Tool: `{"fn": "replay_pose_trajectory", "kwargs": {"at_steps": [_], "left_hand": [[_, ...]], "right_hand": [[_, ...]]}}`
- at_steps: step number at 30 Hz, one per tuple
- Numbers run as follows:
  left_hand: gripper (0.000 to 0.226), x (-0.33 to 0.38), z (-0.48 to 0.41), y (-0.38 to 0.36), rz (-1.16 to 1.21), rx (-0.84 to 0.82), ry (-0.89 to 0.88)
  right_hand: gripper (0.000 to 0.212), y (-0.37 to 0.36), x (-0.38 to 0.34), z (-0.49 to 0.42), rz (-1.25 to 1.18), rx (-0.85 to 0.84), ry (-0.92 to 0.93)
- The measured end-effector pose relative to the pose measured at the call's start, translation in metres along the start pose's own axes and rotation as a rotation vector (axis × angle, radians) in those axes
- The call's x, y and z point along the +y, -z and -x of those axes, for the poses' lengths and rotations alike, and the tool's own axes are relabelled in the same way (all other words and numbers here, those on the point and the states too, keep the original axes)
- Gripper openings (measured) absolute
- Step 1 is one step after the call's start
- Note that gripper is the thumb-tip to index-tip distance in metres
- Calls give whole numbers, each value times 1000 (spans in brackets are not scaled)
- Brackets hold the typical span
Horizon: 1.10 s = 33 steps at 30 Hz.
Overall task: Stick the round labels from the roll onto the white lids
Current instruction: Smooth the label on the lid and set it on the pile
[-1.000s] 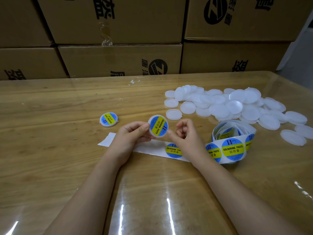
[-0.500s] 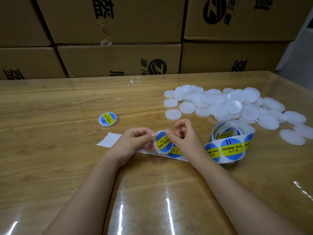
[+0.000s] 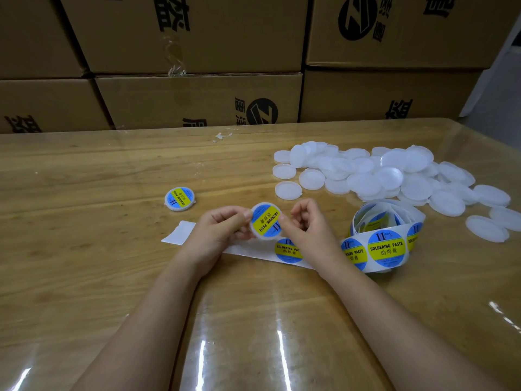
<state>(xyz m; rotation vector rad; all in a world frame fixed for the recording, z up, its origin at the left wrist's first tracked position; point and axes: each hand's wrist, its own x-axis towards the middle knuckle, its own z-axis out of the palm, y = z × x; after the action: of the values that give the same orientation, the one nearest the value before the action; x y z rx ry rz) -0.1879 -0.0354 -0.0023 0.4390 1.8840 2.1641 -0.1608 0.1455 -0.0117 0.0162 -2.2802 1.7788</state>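
The labelled lid [image 3: 265, 220] has risen, its print reading "SOLDERING PASTE".

White lids [image 3: 394, 176], blue-and-yellow labels [image 3: 385, 248], brown boxes [image 3: 197, 100] with black print, wood-grain table [image 3: 84, 249]

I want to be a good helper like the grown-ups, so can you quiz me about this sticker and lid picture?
1. True or false: the label roll lies left of the left hand.
2. What do the labels say? A) SOLDERING PASTE B) LIP BALM C) GLUE
3. Fill in: besides the held lid, ___ finished lid lies on the table.
Key: 1 false; 2 A; 3 one.
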Motion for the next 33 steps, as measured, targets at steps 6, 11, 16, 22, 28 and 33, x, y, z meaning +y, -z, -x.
{"fn": "replay_pose_trajectory", "kwargs": {"at_steps": [6, 11, 16, 22, 28, 33], "left_hand": [[14, 1, 0, 0, 26, -1, -26], [15, 1, 1, -2, 24, -15, -24], [13, 1, 3, -5, -21, -37, -14], [14, 1, 3, -7, -62, -62, -24], [12, -1, 2, -6, -35, -108, 4], [21, -2, 2, -6, 3, -102, 34]], "right_hand": [[33, -2, -2, 2, 69, -32, 22], [41, -2, -3, 5, 56, -66, 35], [44, -2, -3, 5, 103, -60, 40], [46, -2, -3, 6, 107, -38, 40], [46, -3, -4, 5, 141, -11, 42], [44, -3, -4, 5, 146, -19, 38]]}}
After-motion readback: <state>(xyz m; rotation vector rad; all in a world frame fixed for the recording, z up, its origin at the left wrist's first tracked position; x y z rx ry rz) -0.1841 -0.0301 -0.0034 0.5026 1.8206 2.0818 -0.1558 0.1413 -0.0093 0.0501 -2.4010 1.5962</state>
